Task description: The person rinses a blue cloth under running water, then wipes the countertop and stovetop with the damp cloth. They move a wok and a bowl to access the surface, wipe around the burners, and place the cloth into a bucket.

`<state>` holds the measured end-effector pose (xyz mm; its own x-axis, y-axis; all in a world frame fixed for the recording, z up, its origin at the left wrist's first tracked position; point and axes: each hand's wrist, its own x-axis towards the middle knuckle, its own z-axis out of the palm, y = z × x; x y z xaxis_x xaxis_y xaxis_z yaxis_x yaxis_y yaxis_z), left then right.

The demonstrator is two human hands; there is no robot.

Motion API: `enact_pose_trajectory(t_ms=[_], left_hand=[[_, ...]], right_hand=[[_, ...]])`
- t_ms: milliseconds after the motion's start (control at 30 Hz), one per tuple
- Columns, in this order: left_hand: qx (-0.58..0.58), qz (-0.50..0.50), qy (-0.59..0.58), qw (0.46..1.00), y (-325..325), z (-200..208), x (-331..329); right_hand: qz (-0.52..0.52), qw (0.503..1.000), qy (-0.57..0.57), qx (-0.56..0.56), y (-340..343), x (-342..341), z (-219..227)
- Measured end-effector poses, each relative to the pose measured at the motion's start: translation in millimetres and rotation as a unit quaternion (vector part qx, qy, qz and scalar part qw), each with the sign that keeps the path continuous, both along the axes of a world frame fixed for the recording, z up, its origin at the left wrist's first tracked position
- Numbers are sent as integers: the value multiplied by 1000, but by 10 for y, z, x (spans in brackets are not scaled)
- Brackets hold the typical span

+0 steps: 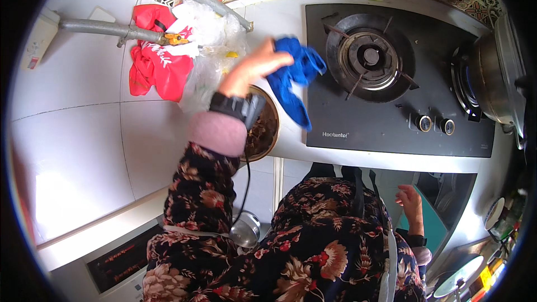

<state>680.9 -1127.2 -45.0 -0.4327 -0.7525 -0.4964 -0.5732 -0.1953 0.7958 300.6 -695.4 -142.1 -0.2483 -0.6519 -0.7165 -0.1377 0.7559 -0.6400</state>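
The left hand (254,70) grips a crumpled blue cloth (295,72) — bunched at the fingers, its tail dangling by the left edge of the black gas hob (358,126); the right hand (411,204) — fingers loosely curled, half open — hangs well apart from it.

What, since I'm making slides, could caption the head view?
Left hand holds a blue cloth by the black gas hob; right hand hangs low.

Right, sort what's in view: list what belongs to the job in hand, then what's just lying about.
In the job, judging by the hands:
- blue cloth, held in the left hand
- black stove, probably, as it's right beside the cloth

Apparently just lying about:
- red bag
- clear plastic bags
- round vessel with dark contents
- metal pot
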Motion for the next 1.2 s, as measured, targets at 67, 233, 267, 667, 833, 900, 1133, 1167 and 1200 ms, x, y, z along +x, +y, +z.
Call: enact_pose_trajectory(t_ms=[67,233,267,667,833,900,1133,1167,1200], left_hand=[[-139,42,-89,985,-408,-47,-72],[-224,-25,-383,896,-484,-732,-306],[-214,-10,-458,863,-296,-911,-407],[-91,-108,-413,900,1288,-763,-427],[10,-170,-353,920,1674,-347,-386],[18,-78,-251,965,1596,-202,-406],[-276,113,-162,941,1759,-450,-269],[-376,105,-122,912,1946,-542,-254],[-378,103,-81,916,2107,-633,-236]], right_hand=[[-5,1000,13,19,49,12,5],[2,999,29,25,283,71,34],[1,999,24,24,335,72,41],[40,999,7,-9,269,-78,-248],[60,997,8,-44,90,-237,-220],[61,997,10,-42,54,-343,-189],[31,999,-18,-28,52,-409,-104],[24,998,-35,-43,56,-381,-89],[33,998,-35,-48,36,-352,-82]])
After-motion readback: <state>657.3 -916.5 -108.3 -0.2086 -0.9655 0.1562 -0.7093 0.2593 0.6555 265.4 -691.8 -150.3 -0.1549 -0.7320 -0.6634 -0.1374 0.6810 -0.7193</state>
